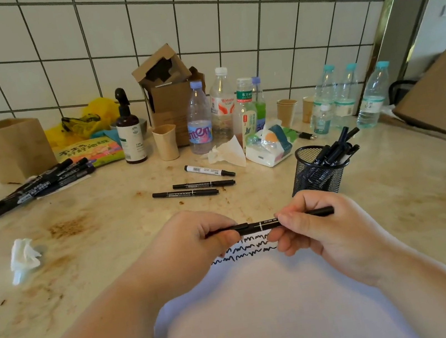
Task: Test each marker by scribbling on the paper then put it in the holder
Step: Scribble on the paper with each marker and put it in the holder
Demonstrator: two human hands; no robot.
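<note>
hands (198,240) (313,230) level, gripping marker (257,225) ends

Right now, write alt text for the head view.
Both hands, left and right, hold a black marker level over scribbled paper. A mesh holder with markers stands behind on the right; three markers lie mid-counter and a pile lies on the left.

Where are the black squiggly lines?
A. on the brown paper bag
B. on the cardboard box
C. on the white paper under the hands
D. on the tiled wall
C: the black squiggles run in rows across the white paper, just below the marker gripped by the left hand and right hand.
</note>
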